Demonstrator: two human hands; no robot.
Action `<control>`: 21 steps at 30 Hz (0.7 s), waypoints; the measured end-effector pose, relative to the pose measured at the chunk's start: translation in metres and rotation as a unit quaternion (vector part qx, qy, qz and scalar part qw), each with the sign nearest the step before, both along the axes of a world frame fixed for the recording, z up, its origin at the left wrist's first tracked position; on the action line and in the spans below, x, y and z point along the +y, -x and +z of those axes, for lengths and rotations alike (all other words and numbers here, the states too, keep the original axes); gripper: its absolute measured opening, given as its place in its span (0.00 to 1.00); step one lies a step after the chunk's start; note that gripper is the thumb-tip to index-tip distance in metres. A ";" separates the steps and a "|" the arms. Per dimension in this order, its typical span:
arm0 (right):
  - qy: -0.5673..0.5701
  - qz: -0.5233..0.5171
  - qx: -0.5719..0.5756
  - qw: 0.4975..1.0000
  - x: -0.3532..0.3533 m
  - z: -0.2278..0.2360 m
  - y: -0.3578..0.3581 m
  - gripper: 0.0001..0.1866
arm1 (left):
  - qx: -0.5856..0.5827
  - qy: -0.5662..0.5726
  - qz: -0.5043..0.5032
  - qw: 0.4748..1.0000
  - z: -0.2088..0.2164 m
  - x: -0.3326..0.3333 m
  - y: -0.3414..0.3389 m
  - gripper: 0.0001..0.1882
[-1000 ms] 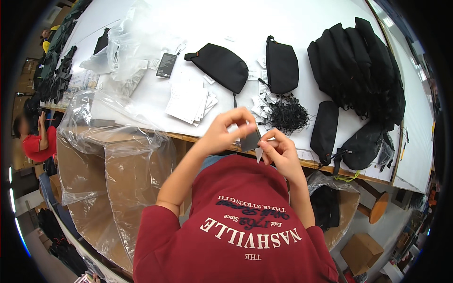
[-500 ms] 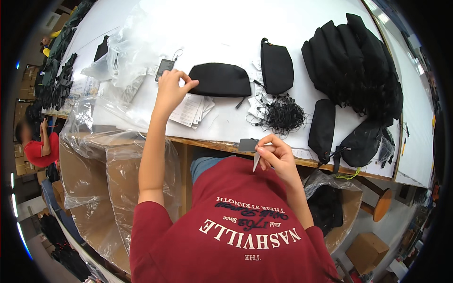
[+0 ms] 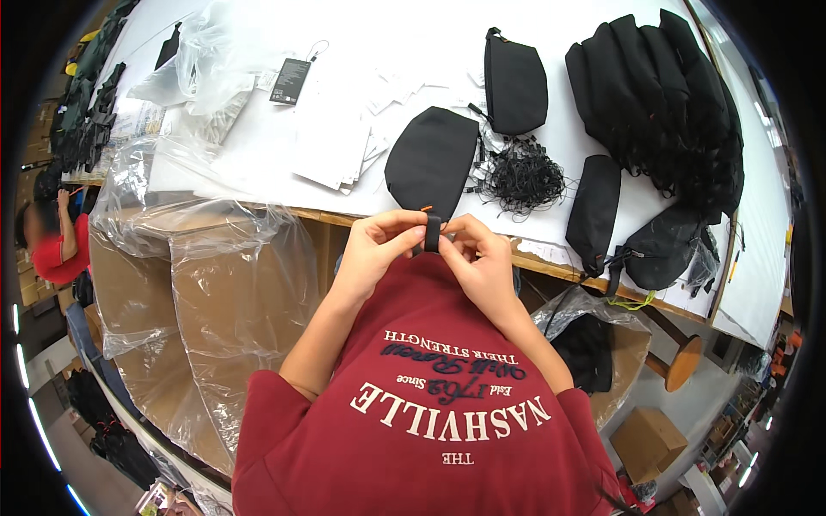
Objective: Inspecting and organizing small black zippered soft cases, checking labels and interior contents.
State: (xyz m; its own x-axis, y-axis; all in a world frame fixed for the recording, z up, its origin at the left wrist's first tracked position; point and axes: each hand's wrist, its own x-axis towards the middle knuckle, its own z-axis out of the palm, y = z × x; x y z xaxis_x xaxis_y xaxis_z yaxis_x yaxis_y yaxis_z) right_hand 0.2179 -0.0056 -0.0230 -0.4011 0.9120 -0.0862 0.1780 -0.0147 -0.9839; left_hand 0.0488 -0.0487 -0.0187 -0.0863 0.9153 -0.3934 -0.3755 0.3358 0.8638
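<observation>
A black zip pouch (image 3: pixel 433 159) lies at the table's front edge, its short end toward me. From that end a black strap loop (image 3: pixel 433 234) sticks out over my lap. My left hand (image 3: pixel 385 248) pinches the loop from the left, beside a small orange tip. On the loop's other side, the fingertips of my right hand (image 3: pixel 480 258) are closed at it; whether they also hold a tag or cord is hidden. Right of the pouch is a tangled heap of black tag strings (image 3: pixel 523 181). White printed cards (image 3: pixel 329 159) are stacked to its left.
A black hang tag (image 3: pixel 290 82) and crumpled clear plastic (image 3: pixel 206 73) lie at left. Another pouch (image 3: pixel 518 86) rests behind the strings. At right are a large pile of black pouches (image 3: pixel 645 103) and a narrow pouch (image 3: pixel 594 202). Plastic-covered cardboard boxes (image 3: pixel 129 301) stand below the table.
My left hand has come down and right, and the pouch has turned and moved toward me. Both hands now meet at its loop. The tag and white slip in my right hand no longer show.
</observation>
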 end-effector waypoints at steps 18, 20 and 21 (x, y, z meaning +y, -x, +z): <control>0.200 0.022 0.175 0.964 0.016 0.001 -0.027 0.07 | 0.137 -0.165 0.087 0.973 0.017 0.003 0.001 0.01; 0.207 0.026 0.205 0.956 0.021 0.008 -0.034 0.06 | -0.001 -0.128 0.070 0.989 0.024 0.004 0.003 0.01; 0.209 0.027 0.206 0.956 0.022 0.009 -0.035 0.06 | -0.001 -0.128 0.071 0.989 0.024 0.003 0.005 0.01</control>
